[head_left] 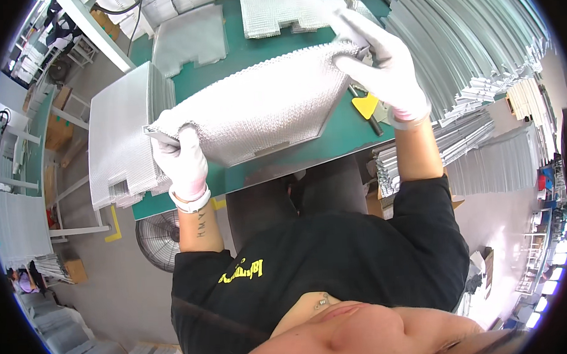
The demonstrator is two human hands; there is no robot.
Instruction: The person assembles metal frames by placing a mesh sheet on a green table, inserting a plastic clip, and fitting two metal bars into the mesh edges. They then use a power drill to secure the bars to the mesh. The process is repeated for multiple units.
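A silvery, finely textured mesh sheet [268,105] is held up over the green table, bowed between my two white-gloved hands. My left hand [183,157] pinches its near-left corner, where a flat grey metal edge pokes out beside the thumb. At the far-right corner my right hand [385,68] has thumb and fingers closed on the sheet; the fingertips are partly blurred. Just below that hand, a yellow piece [365,106] lies by a dark rod-like tool [375,125] on the table. The sheet's lower edge hangs close to the tabletop; whether it touches I cannot tell.
A thick stack of similar sheets [120,130] stands at the table's left. Further stacks lie at the back left [192,37] and back middle [279,11]. Long silvery strips [470,36] fill the right side. A round floor fan [160,239] stands below the table's left edge.
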